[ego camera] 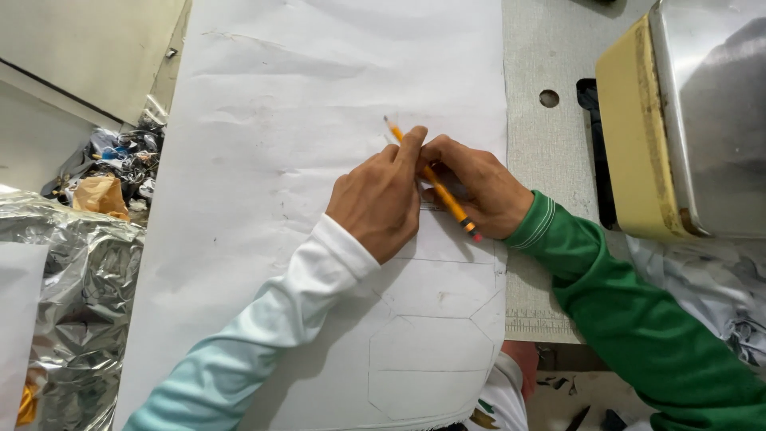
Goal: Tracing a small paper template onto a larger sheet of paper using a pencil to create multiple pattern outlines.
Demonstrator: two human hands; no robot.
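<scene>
- Table (pixel 550 48): grey, holed; white paper (pixel 319 96) across it, pencilled outlines.
- Right hand (pixel 479 187) grips pencil (pixel 435 179); left hand (pixel 383 199) pressed on paper, fingers bent.
- Foil (pixel 80 287) at left.
- Metal machine (pixel 702 120) cropped; pencil tip's mark obscured.

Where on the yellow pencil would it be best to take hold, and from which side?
Probably the bare yellow shaft of the pencil near its tip, from above-left. The right hand already covers the middle, the left hand crowds alongside, and only the tip end stands free over the white paper.
</scene>
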